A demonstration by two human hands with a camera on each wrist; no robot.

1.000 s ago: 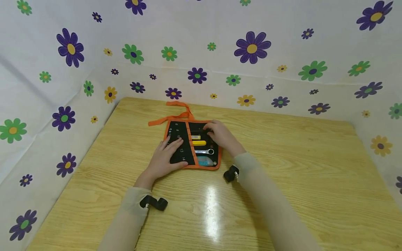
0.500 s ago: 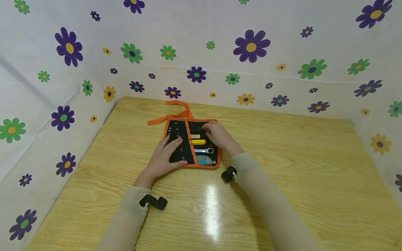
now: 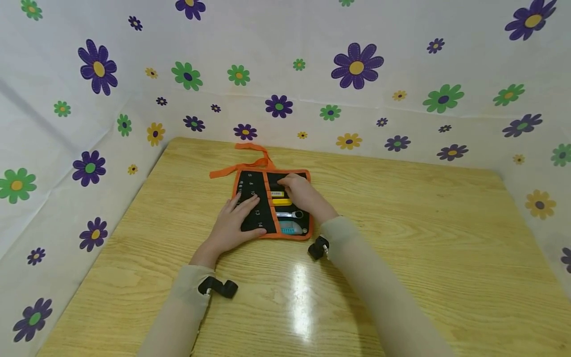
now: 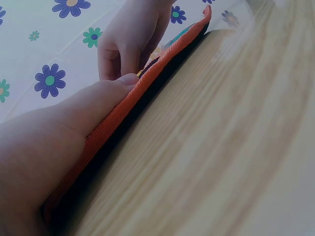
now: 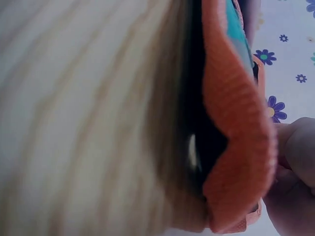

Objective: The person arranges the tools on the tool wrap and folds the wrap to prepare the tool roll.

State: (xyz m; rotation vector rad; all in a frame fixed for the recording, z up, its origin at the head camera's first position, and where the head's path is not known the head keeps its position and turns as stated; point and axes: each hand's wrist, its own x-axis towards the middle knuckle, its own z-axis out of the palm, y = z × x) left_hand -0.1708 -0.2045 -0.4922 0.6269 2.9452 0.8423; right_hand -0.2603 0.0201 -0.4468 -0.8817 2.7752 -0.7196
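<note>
A black tool roll [image 3: 266, 216] with orange edging lies unrolled on the table. My left hand [image 3: 226, 225] rests spread on its numbered left part; the left wrist view shows the thumb [image 4: 106, 93] along the orange edge. With curled fingers my right hand [image 3: 304, 194] pinches a dark slim tool at the topmost pocket, the tool mostly hidden by the fingers. Below it a yellow-labelled tool [image 3: 277, 194], a yellow handle [image 3: 281, 202], a ring spanner [image 3: 290, 215] and a teal-and-grey tool [image 3: 291, 227] stick out of the pockets.
Orange tie straps [image 3: 254, 163] trail loosely behind the roll. The wooden table [image 3: 424, 238] reaches back to a white flower-printed cloth [image 3: 308, 29] hanging behind and at the sides. Black camera mounts [image 3: 218, 287] sit on both wrists.
My right hand has moved left along the top pocket, nearer the orange pocket edge, and less of the dark tool shows. The left hand has stayed in place.
</note>
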